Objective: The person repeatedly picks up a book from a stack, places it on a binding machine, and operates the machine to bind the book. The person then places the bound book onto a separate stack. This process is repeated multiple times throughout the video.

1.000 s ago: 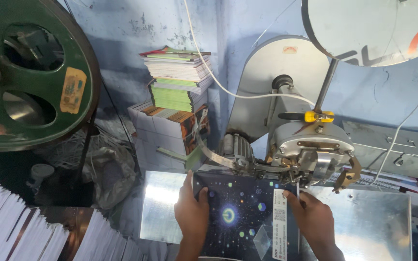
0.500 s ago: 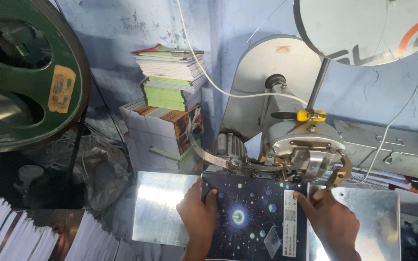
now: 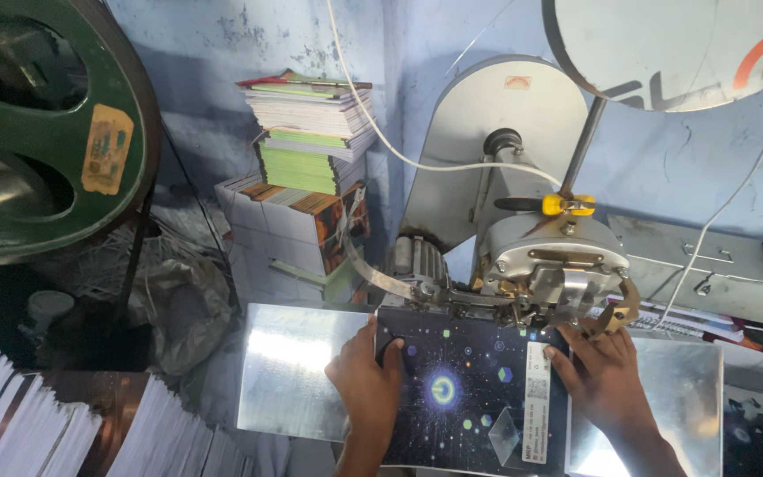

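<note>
Fingers (image 3: 380, 340) of the left hand (image 3: 366, 380) lie flat and slightly spread, pressing on the left edge of a dark booklet cover (image 3: 465, 397) printed with a starry pattern. Those of the right hand (image 3: 607, 380) are likewise flat, holding down its right side, not curled around anything. The cover rests on a shiny metal worktop (image 3: 298, 375), its far edge pushed under the grey stitching head (image 3: 558, 265) just beyond the fingertips. A narrow white label strip (image 3: 536, 402) runs down the cover, touching the right fingers. Beyond the left fingers stands a stack of booklets (image 3: 311, 132) with green and white edges on wrapped bundles (image 3: 289, 234). A worn yellowish rectangular sticker (image 3: 106, 148) sits on the green wheel (image 3: 41, 132) far left. White paper stacks (image 3: 37, 428) lie near left.
</note>
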